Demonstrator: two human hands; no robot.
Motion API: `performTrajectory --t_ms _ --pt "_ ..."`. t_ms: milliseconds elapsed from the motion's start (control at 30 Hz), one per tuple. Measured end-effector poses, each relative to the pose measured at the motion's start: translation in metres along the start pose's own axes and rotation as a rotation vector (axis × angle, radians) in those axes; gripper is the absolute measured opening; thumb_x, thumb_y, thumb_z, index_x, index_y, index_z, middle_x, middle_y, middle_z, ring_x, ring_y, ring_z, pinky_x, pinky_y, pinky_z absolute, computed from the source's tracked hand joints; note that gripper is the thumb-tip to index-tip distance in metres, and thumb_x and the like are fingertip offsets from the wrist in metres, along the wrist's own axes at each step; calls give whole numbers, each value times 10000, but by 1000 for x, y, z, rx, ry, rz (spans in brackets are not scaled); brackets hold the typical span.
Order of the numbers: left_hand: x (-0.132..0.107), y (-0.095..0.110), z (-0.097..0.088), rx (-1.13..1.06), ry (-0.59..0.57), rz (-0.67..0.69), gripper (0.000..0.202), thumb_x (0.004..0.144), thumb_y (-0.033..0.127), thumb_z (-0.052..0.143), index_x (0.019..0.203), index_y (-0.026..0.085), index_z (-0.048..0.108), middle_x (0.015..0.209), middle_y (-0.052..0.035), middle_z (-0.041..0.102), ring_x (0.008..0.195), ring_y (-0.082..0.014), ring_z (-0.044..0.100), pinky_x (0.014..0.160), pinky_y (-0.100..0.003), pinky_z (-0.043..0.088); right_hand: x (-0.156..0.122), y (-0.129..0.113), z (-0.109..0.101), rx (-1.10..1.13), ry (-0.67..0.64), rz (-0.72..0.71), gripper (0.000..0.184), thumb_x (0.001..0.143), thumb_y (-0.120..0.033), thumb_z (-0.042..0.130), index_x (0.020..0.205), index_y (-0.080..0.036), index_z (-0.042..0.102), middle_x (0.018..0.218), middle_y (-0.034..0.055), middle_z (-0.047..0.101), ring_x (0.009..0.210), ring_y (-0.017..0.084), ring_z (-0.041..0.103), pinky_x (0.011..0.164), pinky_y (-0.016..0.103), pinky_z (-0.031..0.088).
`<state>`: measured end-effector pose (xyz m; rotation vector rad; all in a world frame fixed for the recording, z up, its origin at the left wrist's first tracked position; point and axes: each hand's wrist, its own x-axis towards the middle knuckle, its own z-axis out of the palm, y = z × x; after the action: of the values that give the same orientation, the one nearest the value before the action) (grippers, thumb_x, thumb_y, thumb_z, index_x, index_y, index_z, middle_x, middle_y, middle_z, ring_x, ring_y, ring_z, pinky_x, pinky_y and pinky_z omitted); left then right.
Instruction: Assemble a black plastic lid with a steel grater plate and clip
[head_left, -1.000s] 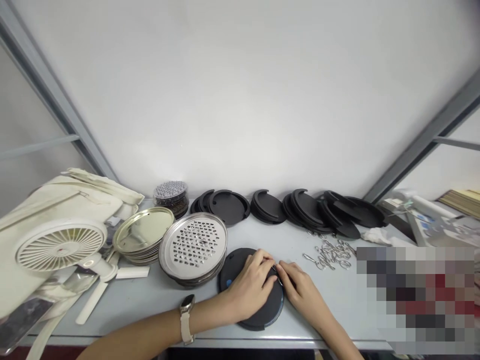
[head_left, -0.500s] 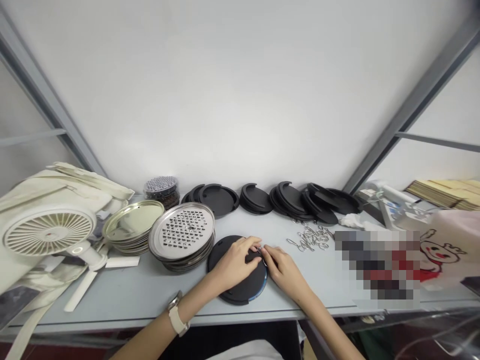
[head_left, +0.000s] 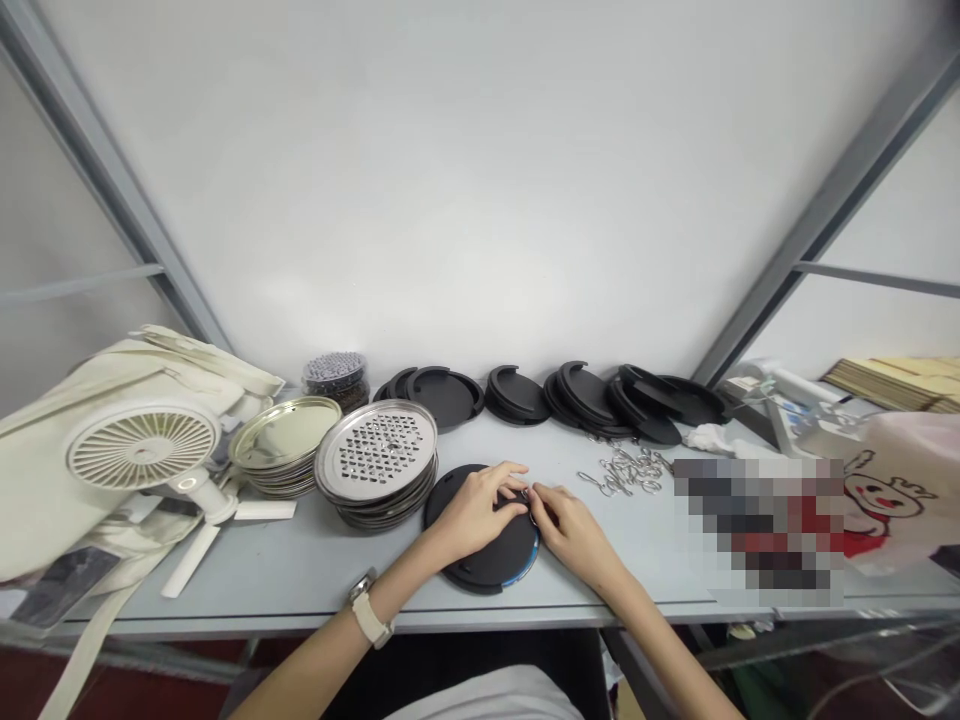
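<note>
A round black disc (head_left: pixel 480 568) lies on the table before me, with a strip of blue (head_left: pixel 525 566) along its lower right edge. My left hand (head_left: pixel 480 510) rests over it, fingertips closed at its right rim and a gap between thumb and index finger. At that same rim, my right hand (head_left: pixel 566 525) pinches a small shiny metal ring (head_left: pixel 533 507), mostly covered by the fingers. Several loose metal clips (head_left: pixel 630 470) lie beyond the right hand. Left of the disc stands a stack of round metal grater plates (head_left: pixel 375 455).
Black round holders (head_left: pixel 517 395) line the wall. Gold-toned plates (head_left: pixel 285 435), a white fan (head_left: pixel 142 445) and a cream bag (head_left: pixel 67 430) sit left. A clear tub (head_left: pixel 335 370) stands behind the plates. On the right are a pink printed bag (head_left: pixel 915 490) and yellowish stacked sheets (head_left: pixel 900 380).
The view has turned slightly left, so things on the left sit further right. My left index finger has lifted and straightened a little; both hands stay at the disc's rim.
</note>
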<state>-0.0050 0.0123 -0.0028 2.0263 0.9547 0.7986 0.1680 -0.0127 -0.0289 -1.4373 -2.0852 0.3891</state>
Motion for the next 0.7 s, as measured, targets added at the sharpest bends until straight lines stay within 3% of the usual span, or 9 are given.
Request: performTrajectory --t_ms 267,700 --pt "-3 4 -4 -53 -57 11 459 786 119 592 1220 248 513 1075 -18 688 931 -148 631 870 -275 482 -2 2 0 42 -15 10 326 943 -238 364 624 -216 431 584 -2 548 642 187 530 630 273 377" --pt "-3 2 -3 -53 -53 23 458 791 127 601 1219 252 497 1059 -8 682 916 -144 623 873 -279 482 -3 4 2 76 20 44 263 920 -259 395 660 -224 382 578 -16 505 619 183 501 592 259 348"
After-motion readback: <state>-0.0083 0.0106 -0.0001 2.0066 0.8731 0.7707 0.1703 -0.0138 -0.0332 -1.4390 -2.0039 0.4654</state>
